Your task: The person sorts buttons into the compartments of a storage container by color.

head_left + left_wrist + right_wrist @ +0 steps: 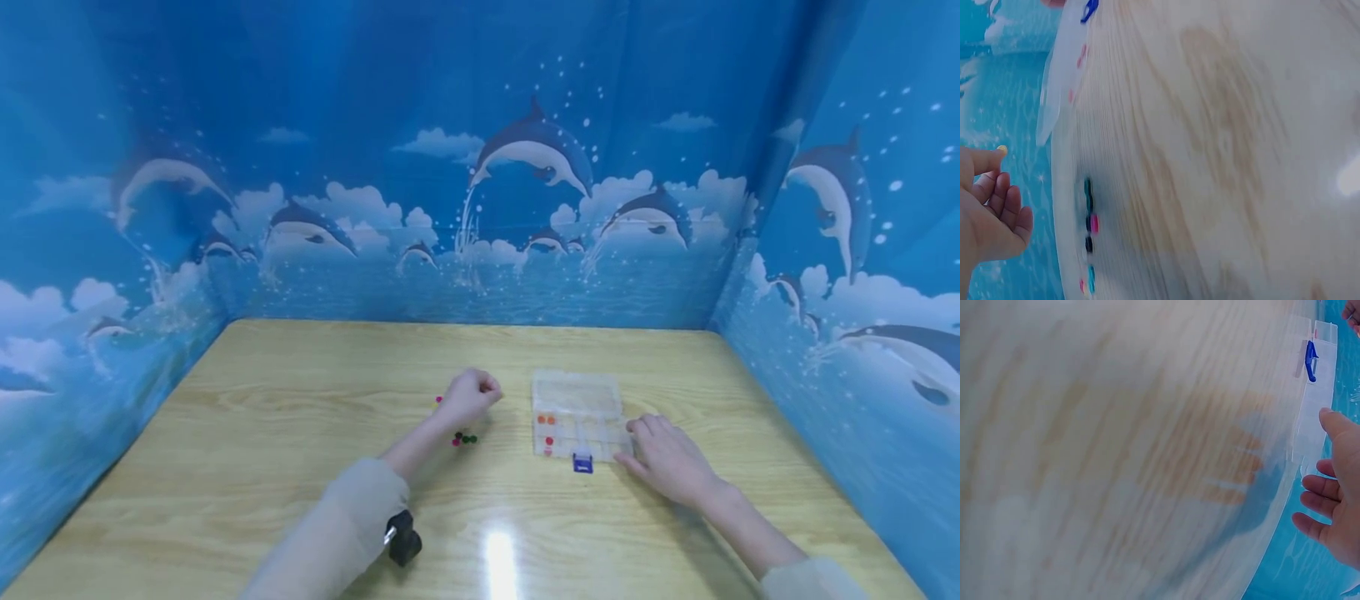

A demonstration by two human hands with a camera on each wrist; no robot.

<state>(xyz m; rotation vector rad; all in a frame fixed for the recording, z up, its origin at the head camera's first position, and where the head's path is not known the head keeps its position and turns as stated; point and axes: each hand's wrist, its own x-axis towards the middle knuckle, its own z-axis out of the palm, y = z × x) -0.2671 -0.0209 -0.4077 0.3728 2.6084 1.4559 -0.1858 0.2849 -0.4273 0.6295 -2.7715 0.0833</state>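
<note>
My left hand [468,396] is raised above the table, left of a clear plastic compartment box. Between its thumb and index finger it pinches a small yellow-orange round piece [1002,150]; the other fingers are curled. The box [577,392] has its lid laid back. Orange round pieces [547,420] sit in a left compartment, with a red one [549,441] and a pink one [548,452] in front of them. At the box's right side, my right hand [670,458] touches the edge, its thumb near the front corner and its fingers loosely bent.
Loose dark green and pink round pieces [465,439] lie under the left forearm, and another pink one [438,400] lies behind it. A blue latch [582,463] sticks out from the box's front. Blue dolphin-printed curtains [360,167] enclose the wooden table [300,383].
</note>
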